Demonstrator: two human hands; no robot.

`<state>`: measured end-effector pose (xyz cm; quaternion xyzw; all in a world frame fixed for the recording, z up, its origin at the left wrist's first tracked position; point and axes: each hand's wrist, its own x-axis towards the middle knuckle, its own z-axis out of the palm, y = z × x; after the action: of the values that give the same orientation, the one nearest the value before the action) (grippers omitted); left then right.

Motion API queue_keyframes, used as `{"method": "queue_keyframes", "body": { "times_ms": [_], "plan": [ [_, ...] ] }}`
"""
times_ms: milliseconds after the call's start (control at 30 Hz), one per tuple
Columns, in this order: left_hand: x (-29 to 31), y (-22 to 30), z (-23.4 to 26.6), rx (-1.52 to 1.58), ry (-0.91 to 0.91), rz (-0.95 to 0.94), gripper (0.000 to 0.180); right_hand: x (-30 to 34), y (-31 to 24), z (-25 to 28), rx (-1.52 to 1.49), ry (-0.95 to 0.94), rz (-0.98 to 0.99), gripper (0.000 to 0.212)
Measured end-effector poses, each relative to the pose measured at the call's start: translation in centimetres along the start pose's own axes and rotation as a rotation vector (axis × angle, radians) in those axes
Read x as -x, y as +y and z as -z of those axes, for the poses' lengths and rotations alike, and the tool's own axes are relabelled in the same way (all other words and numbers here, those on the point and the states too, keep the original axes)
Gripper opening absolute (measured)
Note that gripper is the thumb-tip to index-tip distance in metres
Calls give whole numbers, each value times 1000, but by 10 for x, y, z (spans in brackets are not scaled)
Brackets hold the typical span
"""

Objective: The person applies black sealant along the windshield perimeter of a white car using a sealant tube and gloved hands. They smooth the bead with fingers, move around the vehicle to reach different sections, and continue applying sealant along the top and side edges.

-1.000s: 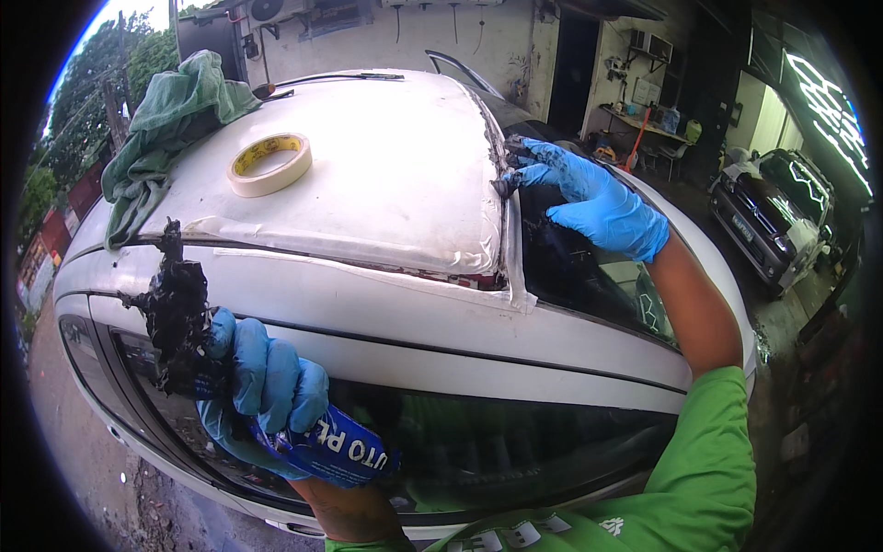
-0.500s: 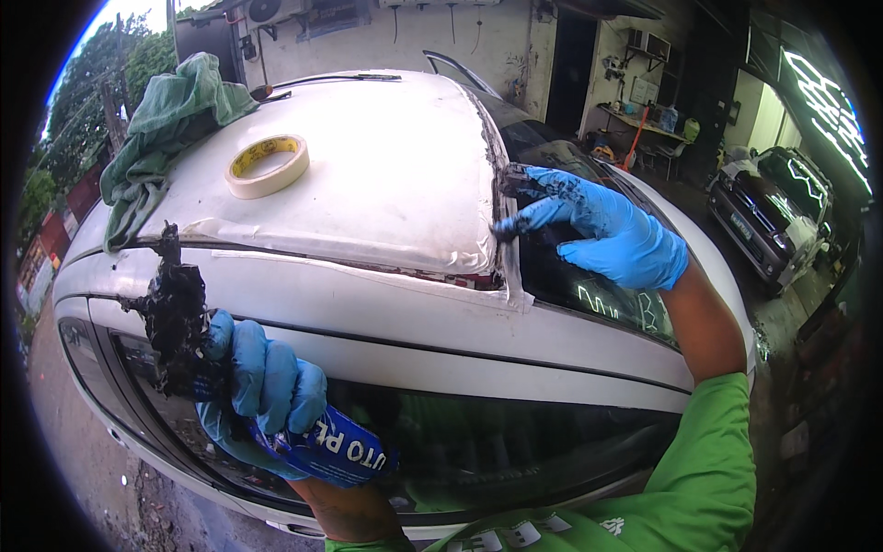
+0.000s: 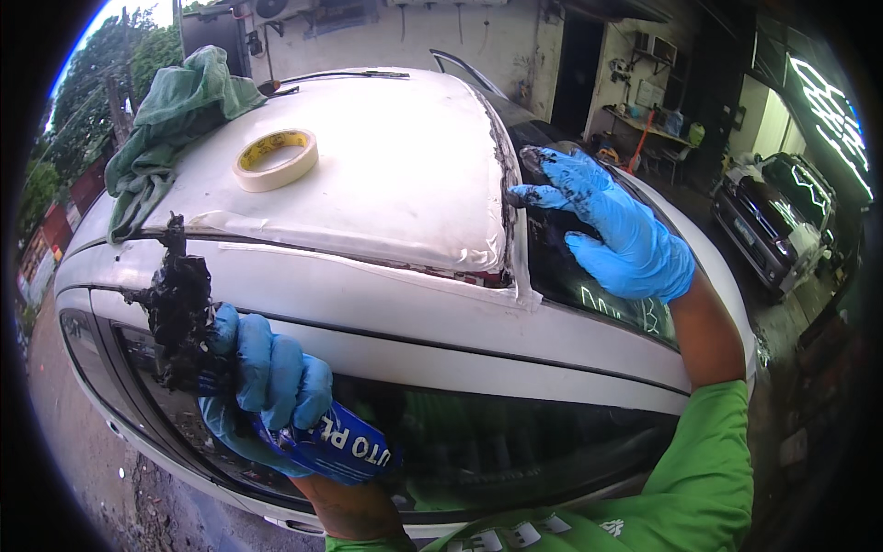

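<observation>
My left hand [image 3: 276,377], in a blue glove, is wrapped round a blue tube [image 3: 336,446] above the car's side window. A ragged mass of black sealant [image 3: 179,313] coats the tube's nozzle end and sticks up past my fingers. My right hand [image 3: 625,235], gloved in blue with black smears on the fingers, is over the windshield with its fingers apart. Its index fingertip is at the front edge of the white roof [image 3: 395,147], where a dark sealant line [image 3: 508,184] runs; whether it touches is unclear. Masking tape strips [image 3: 368,262] border the roof seam.
A roll of masking tape [image 3: 276,161] lies on the roof, with a green cloth [image 3: 175,129] draped at its far left. Wiper-like black strips rest along the far side. Another dark car [image 3: 777,221] and a cluttered bench [image 3: 648,124] stand to the right.
My right hand has shifted slightly right, drawing its fingers off the roof edge and spreading them more. My left hand keeps its hold on the tube. The view has shifted slightly.
</observation>
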<state>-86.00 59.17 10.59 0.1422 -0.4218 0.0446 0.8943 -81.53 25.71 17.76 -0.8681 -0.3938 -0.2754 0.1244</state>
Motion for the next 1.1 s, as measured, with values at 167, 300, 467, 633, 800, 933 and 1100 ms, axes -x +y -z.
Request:
{"method": "queue_keyframes", "body": {
  "times_ms": [167,300,467,633,800,933,1100],
  "plan": [
    [0,1,2,12,-10,2,23,-6,4,-9,155,16,76,74],
    [1,1,1,9,5,-6,24,-4,-6,-8,-2,-59,28,73],
    [1,-1,1,12,1,-14,25,3,-14,-5,-92,-117,-7,69],
    [0,2,0,-9,-3,9,23,3,-29,1,-71,-171,19,66],
    [-2,2,6,39,-53,25,21,7,-22,8,-516,-173,-97,74],
    [-3,-1,3,50,-48,0,19,3,11,7,-622,52,-206,70],
    [-2,0,5,49,-38,5,20,2,56,-5,-379,-35,-260,63]
  ]
}}
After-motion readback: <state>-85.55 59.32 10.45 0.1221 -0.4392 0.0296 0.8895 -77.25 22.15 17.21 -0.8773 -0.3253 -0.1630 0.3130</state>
